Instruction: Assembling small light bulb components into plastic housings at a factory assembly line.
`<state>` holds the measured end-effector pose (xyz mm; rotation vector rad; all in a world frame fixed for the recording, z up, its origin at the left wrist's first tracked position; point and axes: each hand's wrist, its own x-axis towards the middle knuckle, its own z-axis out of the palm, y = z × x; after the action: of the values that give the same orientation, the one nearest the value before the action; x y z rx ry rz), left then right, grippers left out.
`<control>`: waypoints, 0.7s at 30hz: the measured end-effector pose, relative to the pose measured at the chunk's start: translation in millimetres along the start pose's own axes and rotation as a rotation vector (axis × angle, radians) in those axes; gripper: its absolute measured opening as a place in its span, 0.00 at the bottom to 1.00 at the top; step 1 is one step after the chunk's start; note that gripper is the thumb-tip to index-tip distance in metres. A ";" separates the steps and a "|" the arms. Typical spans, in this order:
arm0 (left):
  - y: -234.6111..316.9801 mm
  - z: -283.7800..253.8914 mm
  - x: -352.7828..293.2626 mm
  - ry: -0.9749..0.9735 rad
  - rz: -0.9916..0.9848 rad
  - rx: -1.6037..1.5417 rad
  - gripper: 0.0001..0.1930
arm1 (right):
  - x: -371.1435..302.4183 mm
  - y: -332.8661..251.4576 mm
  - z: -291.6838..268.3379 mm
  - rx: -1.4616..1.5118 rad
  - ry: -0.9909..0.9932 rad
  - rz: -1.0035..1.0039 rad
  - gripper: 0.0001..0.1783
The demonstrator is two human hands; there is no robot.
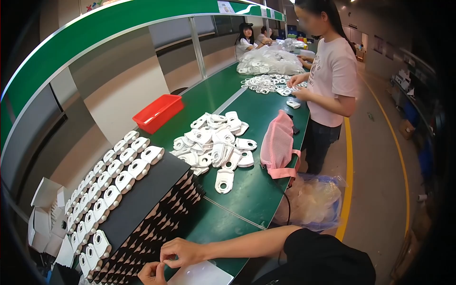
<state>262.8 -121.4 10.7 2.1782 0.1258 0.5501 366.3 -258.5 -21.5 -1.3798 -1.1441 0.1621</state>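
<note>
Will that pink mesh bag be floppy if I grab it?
The pink mesh bag would probably sag, since it looks thin and soft. Its strap may dangle, as it loops out loosely. A push could drop it, because it's near the green table's edge.

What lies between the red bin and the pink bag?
In the head view, a loose heap of white parts lies between the red bin and the pink bag.

On the green tabletop [244,202], you have a red bin [164,118] to your left and a pink mesh bag [277,145] near the right edge. A yellow line [350,180] runs along the floor [377,199] to your right.
</note>
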 end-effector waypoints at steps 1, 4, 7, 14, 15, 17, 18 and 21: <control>3.4 -1.2 -0.1 -0.003 0.003 -0.008 0.03 | 0.1 1.4 1.3 0.005 0.032 -0.036 0.07; 6.4 -2.5 -0.1 -0.044 -0.016 0.093 0.03 | 0.3 0.2 1.7 0.054 0.062 -0.046 0.07; -2.3 -2.5 -1.3 0.010 -0.038 -0.065 0.04 | -0.2 -3.8 2.7 0.123 0.068 -0.019 0.08; -8.3 3.1 0.5 -0.059 -0.162 -0.242 0.04 | -0.1 3.0 0.8 0.021 0.057 -0.030 0.08; -4.9 3.9 1.0 -0.086 -0.173 -0.241 0.04 | 0.2 3.2 0.2 0.022 0.054 -0.028 0.08; -3.6 4.5 0.9 -0.077 -0.174 -0.273 0.04 | -0.1 2.0 -0.7 -0.002 0.033 -0.002 0.06; -4.2 4.6 1.2 -0.068 -0.173 -0.302 0.04 | -1.3 2.2 -0.2 -0.002 0.032 -0.001 0.06; -19.2 4.4 2.9 -0.061 -0.178 -0.326 0.04 | -1.4 1.9 1.7 0.004 0.045 -0.035 0.06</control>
<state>269.2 -111.8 -5.6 1.8430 0.1817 0.3734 365.4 -257.8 -24.1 -1.3529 -1.1289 0.1080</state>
